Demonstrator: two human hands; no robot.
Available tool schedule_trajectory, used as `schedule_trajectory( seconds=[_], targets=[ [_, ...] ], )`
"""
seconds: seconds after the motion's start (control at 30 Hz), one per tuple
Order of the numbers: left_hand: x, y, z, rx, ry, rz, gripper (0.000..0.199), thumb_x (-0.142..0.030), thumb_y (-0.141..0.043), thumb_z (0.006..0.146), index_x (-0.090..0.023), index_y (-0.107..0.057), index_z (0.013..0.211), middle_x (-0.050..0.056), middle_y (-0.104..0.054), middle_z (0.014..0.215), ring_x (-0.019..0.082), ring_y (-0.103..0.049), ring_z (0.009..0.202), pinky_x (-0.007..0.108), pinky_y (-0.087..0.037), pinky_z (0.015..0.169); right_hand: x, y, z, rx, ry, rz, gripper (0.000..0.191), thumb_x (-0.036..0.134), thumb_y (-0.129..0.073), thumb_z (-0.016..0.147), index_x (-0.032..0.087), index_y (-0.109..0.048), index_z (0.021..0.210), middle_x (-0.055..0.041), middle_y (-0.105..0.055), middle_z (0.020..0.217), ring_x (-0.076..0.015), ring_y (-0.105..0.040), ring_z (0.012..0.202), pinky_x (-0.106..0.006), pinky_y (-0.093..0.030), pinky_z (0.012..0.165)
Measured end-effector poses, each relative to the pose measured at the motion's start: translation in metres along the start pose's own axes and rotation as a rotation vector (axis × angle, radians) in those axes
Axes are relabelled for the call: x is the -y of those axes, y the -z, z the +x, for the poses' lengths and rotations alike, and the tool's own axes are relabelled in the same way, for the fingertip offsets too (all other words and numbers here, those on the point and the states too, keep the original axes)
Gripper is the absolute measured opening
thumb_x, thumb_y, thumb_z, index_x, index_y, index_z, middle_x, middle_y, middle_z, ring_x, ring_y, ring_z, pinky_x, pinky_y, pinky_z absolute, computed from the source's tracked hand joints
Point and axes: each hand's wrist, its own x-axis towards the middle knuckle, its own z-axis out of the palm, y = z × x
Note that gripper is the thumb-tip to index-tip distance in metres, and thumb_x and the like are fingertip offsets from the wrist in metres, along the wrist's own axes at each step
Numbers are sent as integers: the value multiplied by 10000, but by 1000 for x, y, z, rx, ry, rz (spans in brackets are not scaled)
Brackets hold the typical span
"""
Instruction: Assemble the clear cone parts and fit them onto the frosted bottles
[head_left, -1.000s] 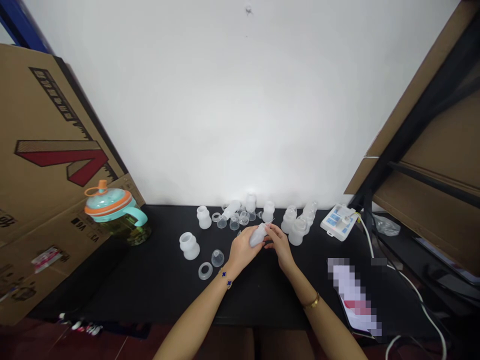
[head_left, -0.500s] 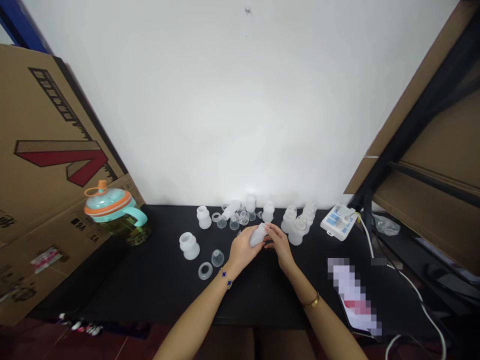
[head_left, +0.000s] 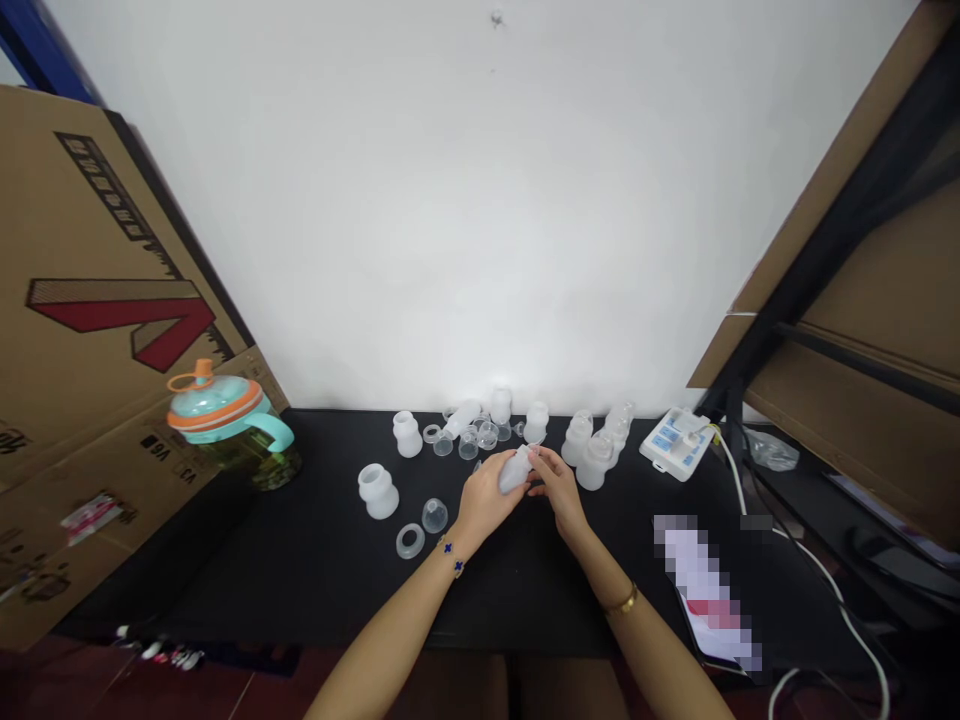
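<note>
My left hand (head_left: 486, 495) is wrapped round a translucent white bottle (head_left: 514, 470), tilted above the black table. The fingertips of my right hand (head_left: 556, 485) pinch at the bottle's neck end. A white bottle body (head_left: 378, 491) lies to the left of my hands, with a clear dome cap (head_left: 435, 516) and a pale ring (head_left: 410, 541) beside it. Behind my hands are several clear caps and rings (head_left: 469, 440) and another white bottle (head_left: 536, 423). Several assembled-looking bottles (head_left: 595, 461) stand just right of my right hand.
A jug with an orange and turquoise lid (head_left: 225, 408) stands at the left by a large cardboard box (head_left: 82, 400). At the right are a white case (head_left: 677, 443), a partly pixelated phone (head_left: 709, 600) and a white cable (head_left: 825, 575). The white wall (head_left: 480, 200) bounds the table's back.
</note>
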Motion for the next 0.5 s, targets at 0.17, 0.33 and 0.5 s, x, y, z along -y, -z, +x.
schedule_trajectory(
  seconds=[0.17,0.33,0.5],
  targets=[
    [0,0,0,1,-12,-1,539,-239,-669,824,-232,-555,1351,58,-643,1357,230,-629,1220,377,-511,1058,0,0,0,2,-27,11,443,505,-812,699,209,-700,1010,-6,-664,835,-140,-629,664,-209,-520,471],
    [-2,0,0,14,-21,-10,557,-232,-661,828,-237,-540,1372,58,-639,1361,223,-635,1207,378,-501,1068,-1,2,0,19,-40,36,428,511,-810,714,205,-686,985,-9,-647,843,-131,-614,669,-201,-525,475],
    [-3,0,0,20,-29,-38,549,-202,-664,818,-251,-556,1353,39,-650,1341,211,-635,1201,362,-503,1062,-1,2,-1,12,-54,50,429,502,-822,698,206,-674,970,-9,-643,844,-145,-608,706,-213,-528,495]
  ],
)
